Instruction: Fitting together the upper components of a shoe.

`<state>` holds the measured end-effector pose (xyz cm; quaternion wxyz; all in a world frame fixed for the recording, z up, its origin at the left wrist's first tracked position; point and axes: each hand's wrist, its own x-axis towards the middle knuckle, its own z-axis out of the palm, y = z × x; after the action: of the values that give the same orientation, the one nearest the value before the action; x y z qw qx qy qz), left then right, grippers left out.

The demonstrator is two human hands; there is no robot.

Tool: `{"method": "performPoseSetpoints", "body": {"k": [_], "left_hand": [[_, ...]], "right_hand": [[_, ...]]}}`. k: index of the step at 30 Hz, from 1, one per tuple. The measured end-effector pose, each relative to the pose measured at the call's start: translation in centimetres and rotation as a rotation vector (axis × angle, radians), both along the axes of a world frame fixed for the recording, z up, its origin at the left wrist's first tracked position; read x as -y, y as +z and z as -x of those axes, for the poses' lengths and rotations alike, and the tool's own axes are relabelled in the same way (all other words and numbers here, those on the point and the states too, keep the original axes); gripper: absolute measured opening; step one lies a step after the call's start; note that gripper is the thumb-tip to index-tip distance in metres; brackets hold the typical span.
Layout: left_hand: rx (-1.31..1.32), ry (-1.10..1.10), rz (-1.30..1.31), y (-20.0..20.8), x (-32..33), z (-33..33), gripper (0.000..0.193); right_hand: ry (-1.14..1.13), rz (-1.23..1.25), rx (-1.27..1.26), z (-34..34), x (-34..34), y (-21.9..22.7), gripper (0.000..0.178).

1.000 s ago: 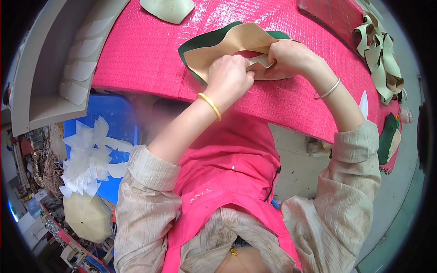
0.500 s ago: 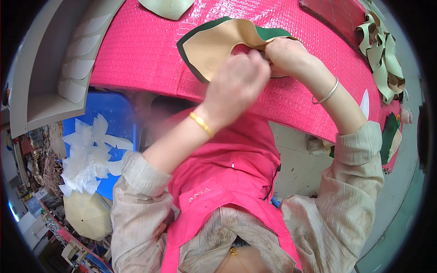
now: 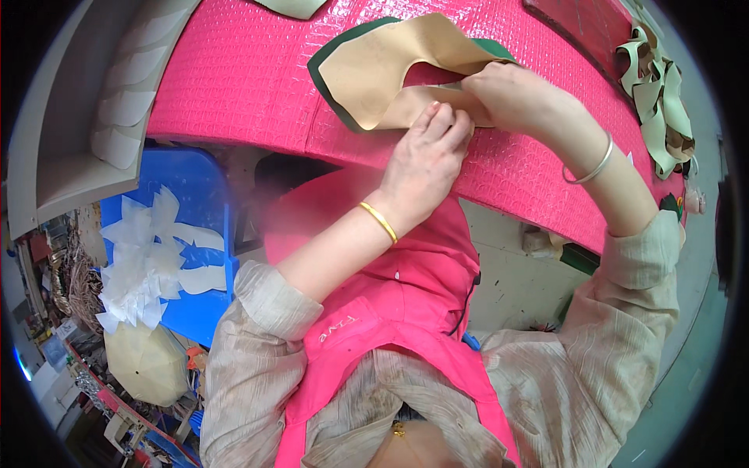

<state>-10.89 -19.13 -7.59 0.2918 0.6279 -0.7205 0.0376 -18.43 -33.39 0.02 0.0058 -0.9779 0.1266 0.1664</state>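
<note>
A U-shaped piece of tan and dark green sheet material point(image 3: 367, 74), shaped like a shoe upper, lies on the pink-covered table. Its tan side faces up, and a green border shows along the far and left edges. My left hand point(image 3: 427, 160) is closed, fingertips pinched on the near strip of the piece. To its right, my right hand point(image 3: 511, 95) bends over the right end, its fingers curled and partly hidden behind the hand. Between the two arms of the piece, an opening shows the pink cover.
The quilted pink table cover point(image 3: 234, 93) curves around me. A grey shelf with pale cut pieces point(image 3: 117, 144) stands at left, above a blue chair point(image 3: 195, 316) holding translucent white cut pieces point(image 3: 152, 261). Pale green strips point(image 3: 659, 105) hang at the far right, near a red board point(image 3: 585, 31).
My left hand, blurred before, has moved slightly down and now pinches the near edge. The piece has shifted a little up, and its near strip is more exposed. My right forearm has swung outward.
</note>
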Motion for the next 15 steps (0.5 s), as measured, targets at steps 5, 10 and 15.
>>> {"method": "performPoseSetpoints", "body": {"k": [5, 10, 15], "left_hand": [[0.002, -0.034, -0.056, 0.4, 0.8, 1.1, 0.025], [-0.044, -0.029, 0.084, -0.6, 1.5, 1.5, 0.033], [0.080, -0.034, 0.150, -0.8, 2.6, 3.0, 0.026]], "right_hand": [[0.016, 0.001, -0.182, 0.5, 1.2, -0.4, 0.006], [0.022, -0.008, -0.229, 0.5, 1.6, -0.1, 0.009], [0.155, 0.100, -0.096, 1.7, 1.8, -0.1, 0.007]]}}
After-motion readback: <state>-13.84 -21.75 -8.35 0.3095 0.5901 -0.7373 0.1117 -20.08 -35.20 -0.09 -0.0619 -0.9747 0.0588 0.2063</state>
